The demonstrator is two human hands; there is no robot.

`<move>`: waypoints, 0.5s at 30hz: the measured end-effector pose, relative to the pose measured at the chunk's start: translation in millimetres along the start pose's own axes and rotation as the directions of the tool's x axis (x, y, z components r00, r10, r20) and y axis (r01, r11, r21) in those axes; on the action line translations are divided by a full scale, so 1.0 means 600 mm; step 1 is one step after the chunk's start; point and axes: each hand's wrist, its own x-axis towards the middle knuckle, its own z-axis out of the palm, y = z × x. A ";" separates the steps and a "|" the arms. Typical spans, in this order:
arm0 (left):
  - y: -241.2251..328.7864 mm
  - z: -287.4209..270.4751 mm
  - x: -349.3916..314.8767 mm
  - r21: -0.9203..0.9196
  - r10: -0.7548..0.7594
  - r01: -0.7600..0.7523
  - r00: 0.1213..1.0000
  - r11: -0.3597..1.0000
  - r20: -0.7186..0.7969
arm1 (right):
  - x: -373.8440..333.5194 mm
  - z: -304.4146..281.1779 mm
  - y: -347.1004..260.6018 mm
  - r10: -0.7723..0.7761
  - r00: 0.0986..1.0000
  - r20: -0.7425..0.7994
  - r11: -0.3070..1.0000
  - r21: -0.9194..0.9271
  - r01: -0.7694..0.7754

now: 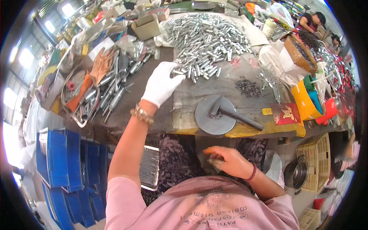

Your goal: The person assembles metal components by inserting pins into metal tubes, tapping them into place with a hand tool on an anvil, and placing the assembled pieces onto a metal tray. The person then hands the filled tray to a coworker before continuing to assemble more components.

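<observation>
A white glove covers my left hand [163, 85], which reaches to the near left edge of a heap of short silver metal tubes [209, 36]. Its thumb and fingers close around a metal tube [178, 71] there. Bare, with fingers curled, my right hand [233, 163] hovers above my lap, near the table's front edge. A small greyish thing [216, 163] shows under those fingers, too unclear to name. Between the hands, a round grey metal plate [209, 122] lies on the table, and a hammer [239, 115] rests across it, its handle pointing right.
Left of my arm lie metal tools [115, 90] and an orange glove [102, 65]. Small dark pieces [247, 88], a red envelope [285, 114] and a yellow container [306, 100] are on the right. Blue bins [63, 161] stand below left, a plastic crate [316, 163] below right. Other people work at the far right.
</observation>
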 end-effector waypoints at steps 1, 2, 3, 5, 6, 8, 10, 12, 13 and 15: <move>-0.017 0.016 0.032 -0.003 0.021 -0.021 1.000 1.000 0.000 | -0.002 -0.008 -0.008 0.043 0.999 0.007 0.999 0.002 -0.043; -0.027 0.031 0.064 0.016 -0.086 0.084 0.991 0.996 0.100 | -0.004 -0.014 -0.007 0.042 0.999 -0.016 0.999 0.000 -0.043; -0.038 0.044 0.091 0.052 -0.194 0.188 0.961 0.981 0.196 | -0.005 -0.016 -0.005 0.036 0.999 -0.023 0.999 0.007 -0.036; -0.060 0.078 0.133 0.073 -0.168 0.161 0.981 0.984 0.097 | -0.009 -0.021 -0.005 0.028 0.999 -0.044 1.000 0.013 -0.027; -0.078 0.094 0.149 0.104 -0.158 0.157 0.988 0.982 -0.003 | -0.007 -0.021 -0.006 0.023 0.999 -0.045 0.999 0.029 -0.022; -0.105 0.121 0.177 0.028 -0.141 0.141 0.990 0.990 0.003 | -0.002 -0.027 -0.017 0.013 0.998 -0.063 0.999 0.038 -0.010; -0.122 0.147 0.201 -0.163 -0.157 0.173 0.982 0.971 0.103 | 0.000 -0.039 -0.050 -0.202 0.970 -0.138 0.975 0.061 0.212; -0.143 0.164 0.207 -0.195 -0.145 0.163 0.984 0.967 0.101 | 0.015 -0.096 -0.093 -0.326 0.939 -0.111 0.940 -0.140 0.310; -0.155 0.170 0.202 -0.137 -0.121 0.131 0.990 0.982 0.077 | 0.039 -0.124 -0.098 -0.360 0.910 -0.205 0.931 -0.147 0.335; -0.155 0.177 0.194 -0.069 -0.107 0.112 0.991 0.991 0.075 | 0.106 -0.186 -0.092 -0.415 0.830 -0.374 0.908 -0.235 0.348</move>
